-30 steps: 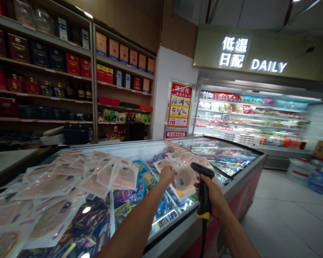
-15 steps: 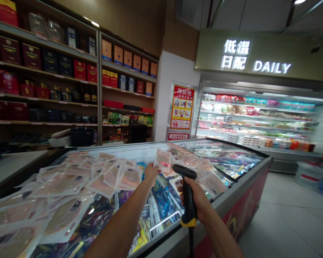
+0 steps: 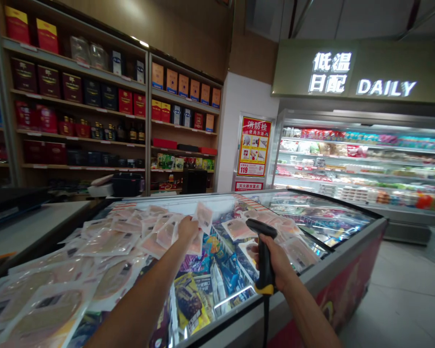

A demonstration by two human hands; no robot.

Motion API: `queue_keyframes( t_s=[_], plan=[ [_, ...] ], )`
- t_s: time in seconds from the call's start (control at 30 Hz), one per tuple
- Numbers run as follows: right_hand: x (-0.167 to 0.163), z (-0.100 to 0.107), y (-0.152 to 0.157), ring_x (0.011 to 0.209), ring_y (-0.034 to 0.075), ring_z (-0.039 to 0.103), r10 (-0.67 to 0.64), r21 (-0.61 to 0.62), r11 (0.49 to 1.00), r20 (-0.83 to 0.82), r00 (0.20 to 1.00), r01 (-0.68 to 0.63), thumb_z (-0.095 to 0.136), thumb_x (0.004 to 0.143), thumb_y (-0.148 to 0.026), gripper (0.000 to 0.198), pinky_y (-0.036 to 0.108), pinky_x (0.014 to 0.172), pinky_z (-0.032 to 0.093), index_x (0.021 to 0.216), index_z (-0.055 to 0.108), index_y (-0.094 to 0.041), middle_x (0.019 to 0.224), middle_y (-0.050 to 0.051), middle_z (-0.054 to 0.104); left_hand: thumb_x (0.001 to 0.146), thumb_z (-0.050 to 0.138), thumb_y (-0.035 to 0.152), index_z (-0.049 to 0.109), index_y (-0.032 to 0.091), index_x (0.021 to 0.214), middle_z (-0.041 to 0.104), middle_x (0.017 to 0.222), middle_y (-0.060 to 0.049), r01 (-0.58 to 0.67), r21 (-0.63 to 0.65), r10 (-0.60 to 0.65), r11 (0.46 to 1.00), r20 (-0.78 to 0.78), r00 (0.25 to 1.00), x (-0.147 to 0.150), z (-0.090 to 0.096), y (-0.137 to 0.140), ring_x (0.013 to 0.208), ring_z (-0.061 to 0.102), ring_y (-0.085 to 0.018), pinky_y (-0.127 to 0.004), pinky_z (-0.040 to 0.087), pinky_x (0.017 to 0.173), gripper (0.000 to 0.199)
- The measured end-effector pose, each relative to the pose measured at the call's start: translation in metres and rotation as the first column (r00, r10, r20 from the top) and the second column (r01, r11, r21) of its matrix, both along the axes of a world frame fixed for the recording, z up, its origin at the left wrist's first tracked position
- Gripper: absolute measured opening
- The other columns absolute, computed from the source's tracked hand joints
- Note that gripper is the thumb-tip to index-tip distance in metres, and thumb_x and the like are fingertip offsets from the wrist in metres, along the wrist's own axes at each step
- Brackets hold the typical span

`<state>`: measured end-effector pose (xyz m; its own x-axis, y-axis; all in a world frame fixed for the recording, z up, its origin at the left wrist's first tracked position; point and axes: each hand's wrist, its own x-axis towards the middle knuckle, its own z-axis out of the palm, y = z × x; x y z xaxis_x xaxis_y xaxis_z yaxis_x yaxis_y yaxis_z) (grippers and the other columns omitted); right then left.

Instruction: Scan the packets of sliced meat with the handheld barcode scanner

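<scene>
My left hand [image 3: 188,229] reaches over the glass-topped freezer, its fingers closed on the edge of a clear, flat vacuum-sealed packet [image 3: 203,217] with pale pinkish contents. That packet is tilted up above a pile of similar packets [image 3: 108,240] spread over the left of the glass. In my right hand [image 3: 275,263] is a black and yellow handheld barcode scanner [image 3: 265,256], its head pointing forward and left and its cable hanging down. One flat packet [image 3: 235,229] lies just beyond the scanner head, beside a smaller group of packets [image 3: 293,249] on the right.
Bagged frozen goods [image 3: 221,270] show through the freezer's glass. The freezer's grey rim [image 3: 358,232] runs along the right. A counter [image 3: 54,227] stands at left, boxed-goods shelves [image 3: 94,111] behind, and a lit open chiller [image 3: 348,169] at the back right.
My left hand has moved left from one packet, now lying by the scanner, to another at the left pile. The red scan light is gone. The view has turned slightly left.
</scene>
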<state>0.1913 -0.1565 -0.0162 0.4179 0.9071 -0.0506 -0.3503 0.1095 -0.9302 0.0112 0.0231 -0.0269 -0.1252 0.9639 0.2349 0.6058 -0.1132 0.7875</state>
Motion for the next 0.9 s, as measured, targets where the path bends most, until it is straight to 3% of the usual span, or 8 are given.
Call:
queue_keyframes(
  t_s=[0.23,0.4,0.57,0.73,0.9],
  plan=[
    [-0.012,0.007,0.002,0.036,0.008,0.046,0.02,0.0,1.0,0.025,0.999,-0.02,0.054,0.064,-0.038,0.024,0.02,0.032,0.038,0.07,0.048,-0.016,0.051,-0.001,0.054,0.062,0.044,0.016,0.058,0.014,0.079,0.065,0.072,-0.008,-0.146,0.0,0.146,0.989,-0.041,0.988,-0.047,0.017,-0.001,0.071,0.06,-0.021,-0.025,0.041,0.055,0.022],
    [-0.016,0.008,0.006,0.036,0.009,0.047,0.019,-0.008,1.0,0.043,0.999,-0.018,0.055,0.064,-0.037,0.023,0.02,0.032,0.038,0.072,0.049,-0.016,0.051,-0.001,0.054,0.065,0.044,0.023,0.054,0.013,0.089,0.061,0.088,-0.013,-0.268,0.019,0.269,0.963,-0.116,0.956,-0.067,0.027,-0.01,0.085,0.056,-0.025,-0.03,0.042,0.064,0.028],
    [-0.016,0.011,0.006,0.035,0.008,0.046,-0.012,-0.004,1.0,0.062,0.998,0.012,0.054,0.064,-0.036,0.021,0.019,0.031,0.038,0.07,0.049,-0.015,0.049,-0.002,0.053,0.065,0.045,0.021,0.047,0.015,0.101,0.05,0.106,-0.013,-0.355,0.227,0.397,0.907,-0.178,0.9,-0.057,0.035,-0.023,0.099,0.045,-0.026,-0.035,0.04,0.074,0.036],
    [-0.006,0.011,0.004,0.036,0.009,0.047,-0.072,-0.015,0.997,0.078,0.994,0.074,0.054,0.064,-0.035,0.021,0.019,0.031,0.037,0.07,0.049,-0.015,0.049,-0.001,0.054,0.065,0.044,0.018,0.046,0.017,0.101,0.048,0.106,-0.008,-0.183,0.317,0.263,0.931,-0.233,0.936,-0.009,0.035,-0.035,0.099,0.042,-0.023,-0.034,0.038,0.078,0.035],
    [0.016,0.006,0.0,0.037,0.008,0.047,-0.125,-0.046,0.991,0.081,0.989,0.129,0.055,0.063,-0.035,0.023,0.02,0.032,0.038,0.073,0.049,-0.015,0.05,-0.001,0.054,0.064,0.047,0.021,0.046,0.017,0.101,0.049,0.105,-0.008,0.09,0.203,-0.018,0.975,-0.335,0.942,0.053,0.018,-0.047,0.098,0.044,-0.021,-0.03,0.037,0.077,0.038]
  ],
)
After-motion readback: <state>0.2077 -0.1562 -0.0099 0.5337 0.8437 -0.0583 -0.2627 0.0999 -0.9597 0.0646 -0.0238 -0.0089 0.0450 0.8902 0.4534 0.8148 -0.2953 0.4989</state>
